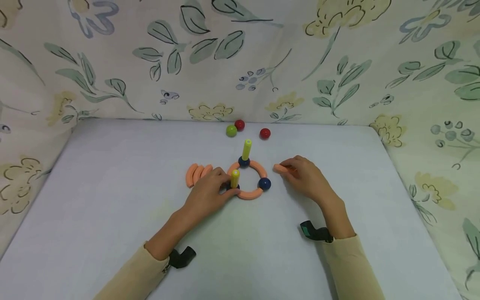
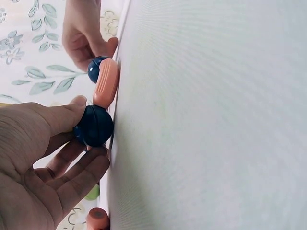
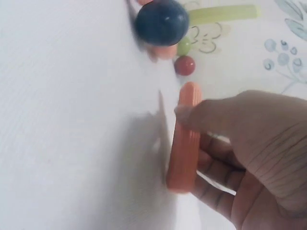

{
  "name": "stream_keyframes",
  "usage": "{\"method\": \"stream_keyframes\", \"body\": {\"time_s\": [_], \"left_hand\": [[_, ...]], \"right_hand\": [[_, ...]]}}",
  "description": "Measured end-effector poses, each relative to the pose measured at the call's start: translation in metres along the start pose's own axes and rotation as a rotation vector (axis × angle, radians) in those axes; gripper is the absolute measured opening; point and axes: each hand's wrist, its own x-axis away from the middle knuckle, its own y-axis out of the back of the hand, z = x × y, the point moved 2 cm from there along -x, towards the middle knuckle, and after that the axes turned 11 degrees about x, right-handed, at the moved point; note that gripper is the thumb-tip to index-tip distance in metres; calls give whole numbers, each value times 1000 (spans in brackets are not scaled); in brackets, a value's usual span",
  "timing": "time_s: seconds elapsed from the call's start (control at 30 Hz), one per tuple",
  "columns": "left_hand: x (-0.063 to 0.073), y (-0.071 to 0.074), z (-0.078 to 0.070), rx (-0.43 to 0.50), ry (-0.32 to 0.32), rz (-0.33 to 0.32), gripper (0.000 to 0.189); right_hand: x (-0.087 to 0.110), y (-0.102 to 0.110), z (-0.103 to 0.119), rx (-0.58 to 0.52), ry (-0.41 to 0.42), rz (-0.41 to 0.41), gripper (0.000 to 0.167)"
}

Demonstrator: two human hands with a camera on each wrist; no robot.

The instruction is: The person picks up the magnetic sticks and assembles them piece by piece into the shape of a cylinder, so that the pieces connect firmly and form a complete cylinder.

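A ring of curved orange pieces [image 1: 258, 168] joined by dark blue balls lies mid-table. Yellow-green rods stand upright on two balls: one rod [image 1: 246, 150] at the back, one rod [image 1: 235, 179] at the left. My left hand [image 1: 205, 192] pinches the left dark blue ball [image 2: 95, 125] between thumb and fingers. The right dark blue ball [image 1: 264, 183] bears no rod. To the right of the ring, my right hand [image 1: 306, 178] holds a loose curved orange piece [image 3: 184, 153] between thumb and fingers, apart from the ring.
Several loose curved orange pieces [image 1: 192, 175] lie side by side, left of the ring and partly behind the left hand. Two red balls, one nearer [image 1: 265, 133] and one farther [image 1: 239, 124], and a green ball [image 1: 231, 131] sit near the back edge. Flowered cloth [image 1: 277, 62] hangs behind the white table [image 1: 112, 175].
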Motion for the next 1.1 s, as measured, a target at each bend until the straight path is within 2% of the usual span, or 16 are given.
{"method": "stream_keyframes", "body": {"time_s": [0.23, 0.5, 0.77, 0.93, 1.1], "left_hand": [[0, -1, 1, -2, 8, 1, 22], [0, -2, -2, 5, 16, 9, 21], [1, 0, -1, 2, 21, 5, 21], [2, 0, 0, 8, 16, -2, 21], [2, 0, 0, 12, 6, -8, 20]], "right_hand": [[2, 7, 9, -108, 117, -62, 27], [13, 19, 16, -169, 93, -133, 31], [20, 23, 35, -317, 129, -219, 35], [21, 23, 41, -389, 119, -240, 34], [21, 18, 43, -445, 149, -256, 34]]}}
